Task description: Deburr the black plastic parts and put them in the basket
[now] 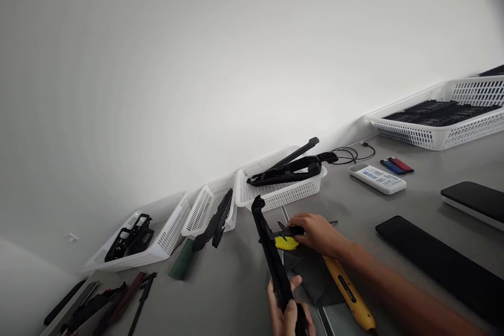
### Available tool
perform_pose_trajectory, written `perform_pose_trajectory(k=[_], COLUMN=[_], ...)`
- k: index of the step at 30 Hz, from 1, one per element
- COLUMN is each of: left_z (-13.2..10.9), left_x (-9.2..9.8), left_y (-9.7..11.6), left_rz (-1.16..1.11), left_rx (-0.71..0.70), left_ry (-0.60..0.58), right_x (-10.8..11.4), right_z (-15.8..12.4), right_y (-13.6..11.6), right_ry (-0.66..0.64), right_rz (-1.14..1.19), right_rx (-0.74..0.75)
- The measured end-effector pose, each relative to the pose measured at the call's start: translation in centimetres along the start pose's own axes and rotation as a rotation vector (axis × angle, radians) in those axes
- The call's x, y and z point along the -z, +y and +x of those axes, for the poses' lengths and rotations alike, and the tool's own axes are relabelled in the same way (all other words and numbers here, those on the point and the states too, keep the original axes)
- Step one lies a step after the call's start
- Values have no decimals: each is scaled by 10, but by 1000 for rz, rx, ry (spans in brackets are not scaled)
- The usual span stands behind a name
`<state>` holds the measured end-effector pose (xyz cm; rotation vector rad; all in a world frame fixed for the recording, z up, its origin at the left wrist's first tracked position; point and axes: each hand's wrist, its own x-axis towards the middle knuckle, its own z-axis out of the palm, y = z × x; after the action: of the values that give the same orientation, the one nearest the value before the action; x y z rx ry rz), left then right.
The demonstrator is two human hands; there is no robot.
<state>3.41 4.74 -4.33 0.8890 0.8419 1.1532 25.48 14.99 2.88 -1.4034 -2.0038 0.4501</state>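
Note:
A long black plastic part (273, 257) stands tilted in my left hand (289, 307), whose fingers wrap round its lower end. My right hand (317, 232) is closed on a dark caliper (289, 231), its jaws close to the upper half of the black part. Just below the caliper, a yellow object (286, 243) lies on the table, partly hidden. A yellow-orange tool (348, 294) rests under my right forearm, beside a dark cloth (315, 275).
White baskets (283, 200) with black parts line the wall, another basket (437, 139) at far right. A white device (378, 178), red and blue lighters (400, 165), black slabs (441, 265), a green block (182, 262) and long parts (126, 299) lie on the grey table (220, 294).

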Motion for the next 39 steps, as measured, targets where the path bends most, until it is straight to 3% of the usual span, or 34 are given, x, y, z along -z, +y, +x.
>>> perform_pose_trajectory(k=[8, 13, 18, 28, 39], left_z=[-6, -14, -15, -18, -21], left_x=[-17, -32, -36, -32, -38], left_y=[5, 7, 10, 3, 22], left_rz=[81, 98, 79, 77, 57], left_rx=[31, -29, -6, 26, 57], left_ry=[232, 310, 297, 263, 198], right_x=[24, 23, 20, 28, 25], right_z=[-7, -9, -6, -8, -7], right_y=[-19, -28, -21, -26, -23], right_ry=[-61, -75, -51, -36, 2], right_rz=[151, 119, 87, 71, -11], right_rx=[93, 78, 21, 86, 88])
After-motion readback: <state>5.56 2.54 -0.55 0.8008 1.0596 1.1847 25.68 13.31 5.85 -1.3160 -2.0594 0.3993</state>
